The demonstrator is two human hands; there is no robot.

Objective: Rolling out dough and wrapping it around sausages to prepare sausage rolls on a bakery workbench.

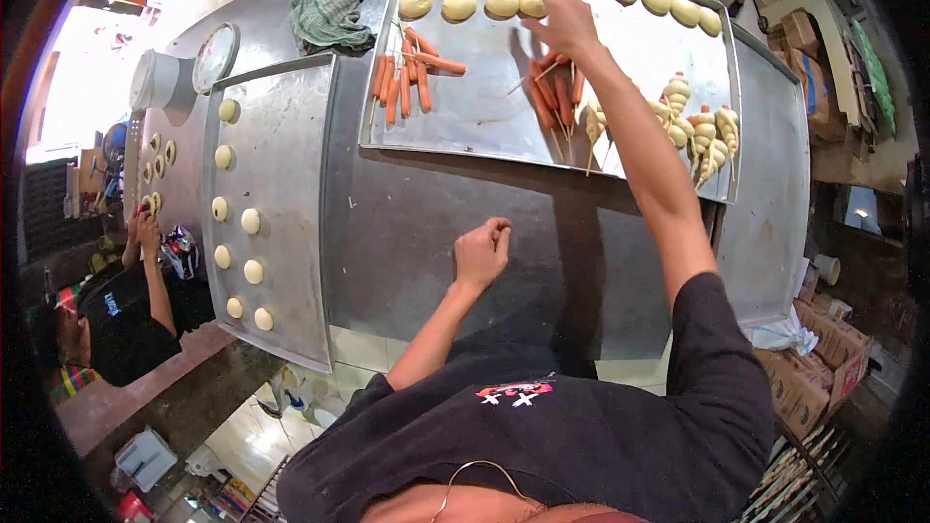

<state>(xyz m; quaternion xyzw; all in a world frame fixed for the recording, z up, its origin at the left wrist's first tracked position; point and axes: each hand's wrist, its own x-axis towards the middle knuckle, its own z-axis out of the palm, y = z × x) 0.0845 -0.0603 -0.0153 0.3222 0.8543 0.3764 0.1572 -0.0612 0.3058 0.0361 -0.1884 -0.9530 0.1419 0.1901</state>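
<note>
My right hand [562, 27] reaches over the large metal tray [494, 136], fingers apart, beside the rows of round dough balls [502, 3]. Whether a fingertip touches a ball I cannot tell. Under that forearm lie sausages on sticks [544, 97], partly hidden. A second bunch of sausages on sticks [407, 77] is at the tray's left. Dough-wrapped sausages on sticks [705, 140] lie at its right, some hidden by my arm. My left hand [481, 254] is closed in a loose fist above the dark worktable [417, 223], and nothing sticks out of it.
Left of the large tray is a long tray [281, 145] with several small dough pieces. Behind it are a checked cloth [331, 17], a round container [215, 58] and a white tub [155, 82]. Another person [126, 310] handles dough rings at far left. Cardboard boxes [814, 358] stand right.
</note>
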